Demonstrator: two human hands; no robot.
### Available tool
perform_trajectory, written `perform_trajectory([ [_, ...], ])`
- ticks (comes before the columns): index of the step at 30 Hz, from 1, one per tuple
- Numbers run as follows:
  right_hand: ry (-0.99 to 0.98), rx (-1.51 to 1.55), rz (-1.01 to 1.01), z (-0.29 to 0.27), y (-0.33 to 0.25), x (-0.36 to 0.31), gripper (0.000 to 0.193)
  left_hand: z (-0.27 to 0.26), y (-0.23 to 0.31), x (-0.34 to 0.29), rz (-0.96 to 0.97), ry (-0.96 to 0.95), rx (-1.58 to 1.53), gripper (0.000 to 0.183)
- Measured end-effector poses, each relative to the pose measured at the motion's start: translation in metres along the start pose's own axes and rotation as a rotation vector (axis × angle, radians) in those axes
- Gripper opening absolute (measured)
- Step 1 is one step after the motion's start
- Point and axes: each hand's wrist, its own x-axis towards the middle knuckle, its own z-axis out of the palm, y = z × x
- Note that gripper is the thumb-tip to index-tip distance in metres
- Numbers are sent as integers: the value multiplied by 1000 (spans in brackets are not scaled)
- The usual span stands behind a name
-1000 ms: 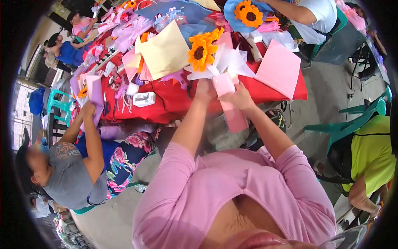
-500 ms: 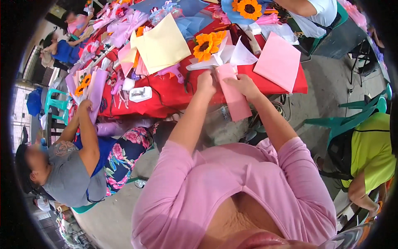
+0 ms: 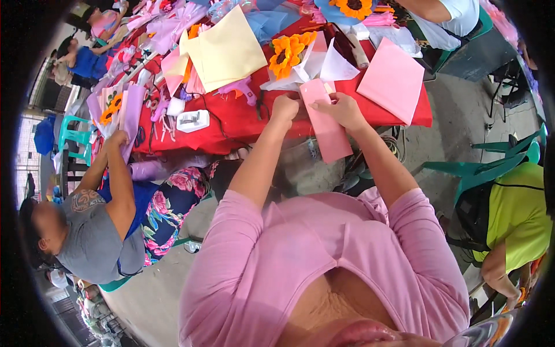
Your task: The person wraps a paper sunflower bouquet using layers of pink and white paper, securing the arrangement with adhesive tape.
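A folded strip of pink wrapping paper (image 3: 328, 136) slants down over the front edge of the red table. My right hand (image 3: 342, 111) grips it near its upper end, thumb across the front. Beside it, my left hand (image 3: 285, 109) is closed like a fist; what lies inside its fingers is hidden. Just beyond both hands rests an orange felt sunflower (image 3: 286, 56) with a dark centre. White wrapping sheets (image 3: 337, 65) spread around its lower part, close to my fingers.
Cream sheets (image 3: 228, 55), a larger pink sheet (image 3: 393, 81), a purple glue gun (image 3: 240, 89) and a white power outlet box (image 3: 192, 121) lie on the red tablecloth (image 3: 231, 133). To my left a co-worker (image 3: 104, 237) holds a purple-wrapped sunflower bouquet (image 3: 121, 110). Green chairs (image 3: 491, 165) stand right.
My view has shifted slightly. The pink strip is tilted a little differently in my right hand, and my left hand keeps its closed shape beside it.
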Motion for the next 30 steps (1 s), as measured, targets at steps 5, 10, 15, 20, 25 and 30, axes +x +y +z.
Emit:
perform_trajectory([
  [5, -198, 370, 143, -1, -13, -2, 48, -7, -1, 7, -29, -12, 57, 21],
  [10, -242, 582, 215, -6, -21, -1, 45, 0, 10, 3, -149, -55, 40, 23],
  [15, -226, 609, 206, 1, -14, 3, 43, -3, 17, -3, -168, -105, 97, 23],
  [20, -270, 702, 260, -2, -11, 6, 42, -8, 15, -5, -179, -73, 78, 23],
  [25, -218, 478, 179, 2, -7, 9, 41, -3, 13, -2, -153, -32, 93, 22],
  [30, -23, 19, 49, 10, 3, 15, 45, 1, 16, -6, -107, -13, 70, 23],
])
